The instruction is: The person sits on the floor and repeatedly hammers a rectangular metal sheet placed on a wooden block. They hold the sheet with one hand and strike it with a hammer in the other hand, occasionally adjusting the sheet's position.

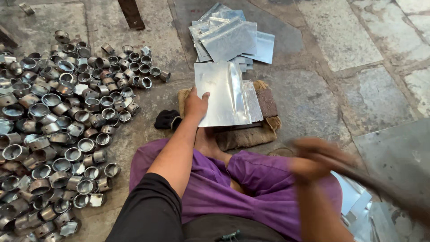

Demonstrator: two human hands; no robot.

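Observation:
My left hand (195,105) presses on the left edge of a shiny rectangular metal sheet (222,93), which lies on a small stack of sheets over a sack-covered block (249,134). My right hand (309,166) is blurred at the lower right, gripping a dark long tool (380,183) whose end runs off toward the right edge. My crossed legs in purple cloth (251,179) fill the bottom middle, with a bare foot just below the sheet.
A big heap of short metal ring pieces (58,121) covers the floor at left. Loose cut sheets (230,38) lie beyond the block. More sheets (363,210) lie at lower right. A dark cloth (166,119) lies beside the block. The floor is stone slabs.

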